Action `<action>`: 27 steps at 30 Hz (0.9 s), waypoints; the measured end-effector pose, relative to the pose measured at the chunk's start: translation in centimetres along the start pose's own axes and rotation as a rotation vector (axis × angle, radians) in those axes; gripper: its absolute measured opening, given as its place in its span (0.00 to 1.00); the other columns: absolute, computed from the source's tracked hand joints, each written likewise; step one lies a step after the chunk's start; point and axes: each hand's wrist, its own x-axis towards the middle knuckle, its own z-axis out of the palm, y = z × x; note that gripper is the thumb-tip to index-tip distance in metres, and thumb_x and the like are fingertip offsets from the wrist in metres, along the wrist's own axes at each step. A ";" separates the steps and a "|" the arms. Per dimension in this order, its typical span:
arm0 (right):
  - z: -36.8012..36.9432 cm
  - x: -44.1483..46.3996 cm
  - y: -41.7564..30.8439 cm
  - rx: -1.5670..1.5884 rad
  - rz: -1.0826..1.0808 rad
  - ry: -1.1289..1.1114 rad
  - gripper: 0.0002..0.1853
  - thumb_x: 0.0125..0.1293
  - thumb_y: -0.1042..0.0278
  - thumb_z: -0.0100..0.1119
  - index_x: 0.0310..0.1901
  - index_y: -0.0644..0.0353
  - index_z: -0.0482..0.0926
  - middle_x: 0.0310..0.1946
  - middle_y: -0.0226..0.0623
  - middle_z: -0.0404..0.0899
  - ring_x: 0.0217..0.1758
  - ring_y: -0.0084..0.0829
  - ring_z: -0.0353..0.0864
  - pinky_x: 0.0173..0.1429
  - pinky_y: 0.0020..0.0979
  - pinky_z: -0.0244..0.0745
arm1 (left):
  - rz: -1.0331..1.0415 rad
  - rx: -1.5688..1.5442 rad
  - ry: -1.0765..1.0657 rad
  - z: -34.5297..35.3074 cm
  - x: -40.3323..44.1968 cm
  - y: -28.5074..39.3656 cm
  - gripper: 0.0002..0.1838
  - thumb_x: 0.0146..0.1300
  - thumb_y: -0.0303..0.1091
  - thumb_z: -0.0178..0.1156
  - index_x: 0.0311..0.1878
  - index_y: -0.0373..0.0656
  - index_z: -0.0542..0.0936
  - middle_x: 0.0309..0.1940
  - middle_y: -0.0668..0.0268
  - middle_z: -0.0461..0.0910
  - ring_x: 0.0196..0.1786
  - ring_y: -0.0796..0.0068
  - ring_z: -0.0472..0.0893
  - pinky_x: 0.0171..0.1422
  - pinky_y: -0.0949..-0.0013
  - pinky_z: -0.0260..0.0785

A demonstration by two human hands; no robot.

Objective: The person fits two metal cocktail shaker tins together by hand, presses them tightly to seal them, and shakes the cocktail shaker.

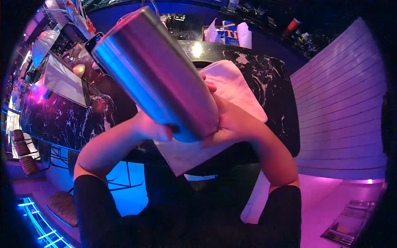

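Observation:
A tall brushed-metal cylinder (161, 74) tilts up and left across the middle of the view, close to the camera. Its kind is not certain. My left hand (154, 127) grips the lower end from the left, thumb showing at the front. On the other side, my right hand (225, 118) wraps round the same end, with some fingertips showing behind the metal. Beneath both hands a pale cloth (244, 89) lies spread over the black marble counter (275, 78), partly hidden by the cylinder and my arms.
Along the counter's left part stands a tilted light board (64, 78) near a glowing round lamp (79, 69). A dark phone-like device (94, 47) is behind the cylinder. At the back are a blue packet (230, 33) and a white roll (245, 35). A slatted panel (339, 103) borders the right.

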 end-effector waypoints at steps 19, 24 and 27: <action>-3.6 -0.9 0.7 0.553 -0.119 0.464 0.53 0.68 0.19 0.48 0.81 0.55 0.59 0.80 0.41 0.61 0.78 0.44 0.66 0.81 0.55 0.59 | -0.017 0.280 -0.027 2.0 -1.2 0.0 0.57 0.43 0.49 0.88 0.74 0.37 0.68 0.67 0.56 0.77 0.71 0.63 0.75 0.77 0.57 0.65; -5.8 0.7 -1.8 0.645 -0.311 0.867 0.37 0.79 0.29 0.38 0.61 0.56 0.80 0.61 0.46 0.79 0.69 0.43 0.72 0.71 0.50 0.67 | -0.039 0.365 -0.049 2.5 -1.7 1.2 0.56 0.45 0.49 0.87 0.75 0.38 0.68 0.68 0.55 0.77 0.71 0.63 0.76 0.77 0.57 0.66; -8.8 4.6 -10.1 0.458 -0.662 0.294 0.31 0.80 0.33 0.40 0.52 0.53 0.81 0.47 0.41 0.77 0.54 0.40 0.73 0.62 0.48 0.69 | -0.018 0.322 -0.097 2.9 -1.3 1.4 0.56 0.46 0.49 0.87 0.75 0.39 0.68 0.67 0.55 0.77 0.70 0.62 0.77 0.77 0.57 0.67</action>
